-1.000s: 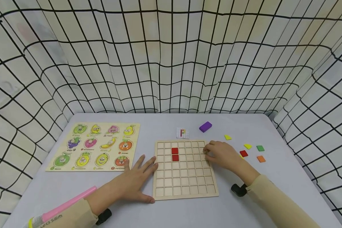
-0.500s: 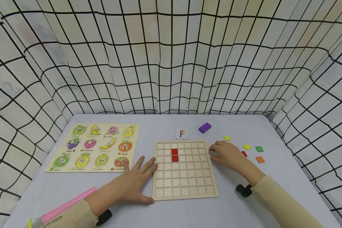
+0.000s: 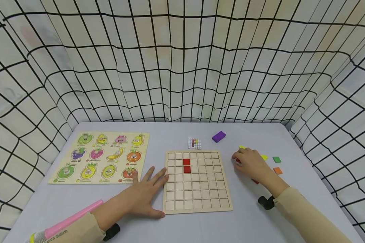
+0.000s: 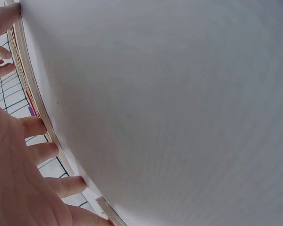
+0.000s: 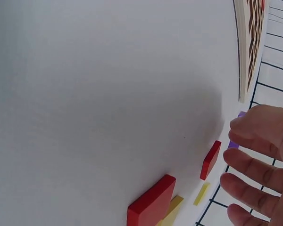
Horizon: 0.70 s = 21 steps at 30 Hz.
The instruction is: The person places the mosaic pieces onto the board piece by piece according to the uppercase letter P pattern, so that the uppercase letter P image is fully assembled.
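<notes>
A wooden grid board (image 3: 200,189) lies on the grey table, with two red tiles (image 3: 186,165) set one above the other in its upper left part. My left hand (image 3: 153,180) lies flat on the table, fingers spread against the board's left edge (image 4: 34,89). To the right of the board my right hand (image 3: 241,161) hovers with relaxed fingers (image 5: 254,160), holding nothing. A loose red tile (image 3: 237,160) (image 5: 210,160) lies at its fingertips. A second red tile (image 3: 255,181) (image 5: 151,205) lies under the wrist.
Yellow tiles (image 3: 241,147) (image 3: 264,157), a green tile (image 3: 276,159) and an orange tile (image 3: 277,170) lie right of the hand. A purple block (image 3: 219,136) and a small pattern card (image 3: 194,142) sit behind the board. A fruit peg puzzle (image 3: 101,156) lies at the left. Checked cloth walls surround the table.
My right hand has drawn off the board's right edge and moved right, onto the loose tiles. The left hand and the board have stayed put.
</notes>
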Available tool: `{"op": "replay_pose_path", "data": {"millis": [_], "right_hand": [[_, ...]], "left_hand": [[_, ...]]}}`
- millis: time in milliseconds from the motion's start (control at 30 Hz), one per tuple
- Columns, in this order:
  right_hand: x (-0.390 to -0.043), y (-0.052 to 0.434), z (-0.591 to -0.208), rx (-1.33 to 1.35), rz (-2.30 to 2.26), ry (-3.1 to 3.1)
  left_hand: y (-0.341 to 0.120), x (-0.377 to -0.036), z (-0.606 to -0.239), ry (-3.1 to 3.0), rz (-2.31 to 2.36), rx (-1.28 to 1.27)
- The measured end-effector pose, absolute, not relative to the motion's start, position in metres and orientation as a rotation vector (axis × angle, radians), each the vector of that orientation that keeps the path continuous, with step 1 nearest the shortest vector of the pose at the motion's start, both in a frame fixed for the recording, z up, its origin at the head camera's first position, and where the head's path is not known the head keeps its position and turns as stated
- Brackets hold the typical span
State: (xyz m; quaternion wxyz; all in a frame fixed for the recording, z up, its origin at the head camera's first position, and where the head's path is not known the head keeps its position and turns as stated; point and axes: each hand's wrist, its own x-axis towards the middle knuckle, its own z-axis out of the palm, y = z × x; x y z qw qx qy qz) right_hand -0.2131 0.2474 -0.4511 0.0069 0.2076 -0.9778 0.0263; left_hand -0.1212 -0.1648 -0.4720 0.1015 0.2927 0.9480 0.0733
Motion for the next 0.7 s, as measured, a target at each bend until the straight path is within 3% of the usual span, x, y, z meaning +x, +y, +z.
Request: {"op": "replay_pose_path", "data": {"millis": [700], "right_hand": [[-0.219,0.265,-0.456,0.475,0.094,-3.158]], "left_hand": [[-0.163,-0.12,-0.467,2.783,0.212,0.839]]}}
